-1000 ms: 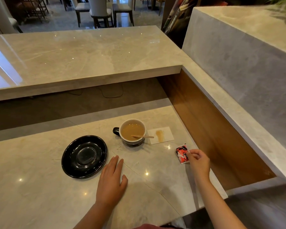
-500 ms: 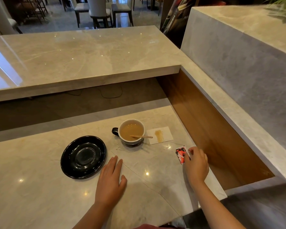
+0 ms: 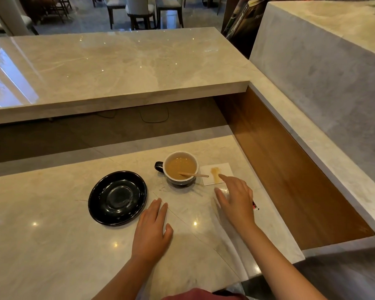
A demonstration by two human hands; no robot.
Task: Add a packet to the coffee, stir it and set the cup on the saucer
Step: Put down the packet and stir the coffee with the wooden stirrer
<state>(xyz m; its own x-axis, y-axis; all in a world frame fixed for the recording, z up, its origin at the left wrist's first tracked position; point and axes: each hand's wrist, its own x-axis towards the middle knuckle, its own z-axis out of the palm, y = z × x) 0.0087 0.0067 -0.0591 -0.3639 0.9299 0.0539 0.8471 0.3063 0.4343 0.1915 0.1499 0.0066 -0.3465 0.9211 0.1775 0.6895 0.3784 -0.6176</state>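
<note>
A dark cup of milky coffee stands on the marble counter, handle to the left, with a wooden stir stick leaning over its right rim. An empty black saucer lies to its left. My right hand hovers right of the cup, fingers apart, index finger over a stained white napkin. A red packet peeks out from under that hand's right edge on the counter. My left hand rests flat on the counter, just right of the saucer.
A raised marble bar top overhangs the back of the work surface. A wooden-lined recess drops away at the right, beyond the counter's edge. Chairs stand on the far floor.
My right hand let go of the red packet and moved up and left toward the cup and napkin. The left hand stayed put.
</note>
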